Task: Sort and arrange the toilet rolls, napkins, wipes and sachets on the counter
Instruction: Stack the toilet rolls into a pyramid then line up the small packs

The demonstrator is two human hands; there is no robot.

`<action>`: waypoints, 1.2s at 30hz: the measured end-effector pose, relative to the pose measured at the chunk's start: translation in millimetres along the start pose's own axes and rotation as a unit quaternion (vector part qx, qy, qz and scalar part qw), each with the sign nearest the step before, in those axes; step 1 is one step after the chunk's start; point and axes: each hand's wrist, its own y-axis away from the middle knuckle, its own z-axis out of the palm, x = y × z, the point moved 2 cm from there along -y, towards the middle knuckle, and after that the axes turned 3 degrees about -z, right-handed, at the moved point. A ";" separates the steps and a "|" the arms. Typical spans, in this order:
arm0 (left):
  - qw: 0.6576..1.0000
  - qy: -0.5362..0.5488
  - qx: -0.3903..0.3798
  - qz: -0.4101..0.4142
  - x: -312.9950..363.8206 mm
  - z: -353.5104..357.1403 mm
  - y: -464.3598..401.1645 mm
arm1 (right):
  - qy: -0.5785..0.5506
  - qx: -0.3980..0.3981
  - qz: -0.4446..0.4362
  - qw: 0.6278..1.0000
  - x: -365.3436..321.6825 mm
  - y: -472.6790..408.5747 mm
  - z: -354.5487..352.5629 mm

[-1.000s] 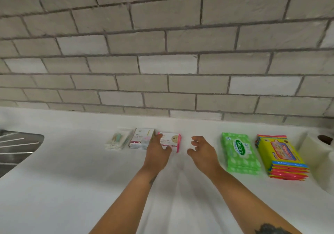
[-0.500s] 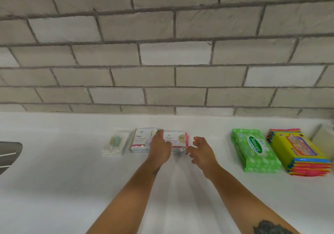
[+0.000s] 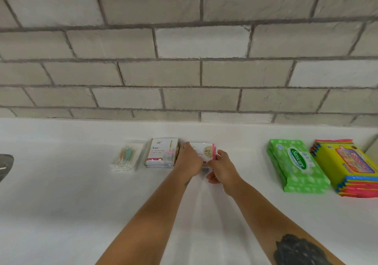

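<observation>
Both hands meet at a white and pink stack of Dove sachets (image 3: pixel 206 151) in the middle of the white counter (image 3: pixel 61 193). My left hand (image 3: pixel 189 159) lies over the stack's left half and hides it. My right hand (image 3: pixel 222 168) grips the stack's right edge with curled fingers. A second stack of Dove sachets (image 3: pixel 162 155) lies just left of my left hand. To the right lie green Sanicare wipes (image 3: pixel 296 167) and a yellow stack of wipe packs (image 3: pixel 347 167).
A clear pack of cotton buds (image 3: pixel 126 159) lies at the far left of the row. A sink corner (image 3: pixel 5 166) shows at the left edge. A grey brick wall (image 3: pixel 184 70) backs the counter.
My right hand has moved left and closed onto the right edge of the pink sachet stack. The view has shifted, so the toilet rolls at the right are out of sight.
</observation>
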 end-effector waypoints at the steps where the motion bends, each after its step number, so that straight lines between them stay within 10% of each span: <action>1: 1.000 0.001 -0.004 -0.005 -0.5 1.6 -1.3 | -0.007 -0.003 0.001 1.000 0.5 -0.1 0.6; 36: 0.992 0.081 -0.091 0.038 18.1 39.9 67.0 | 0.030 0.016 -0.012 0.999 39.3 45.0 -79.5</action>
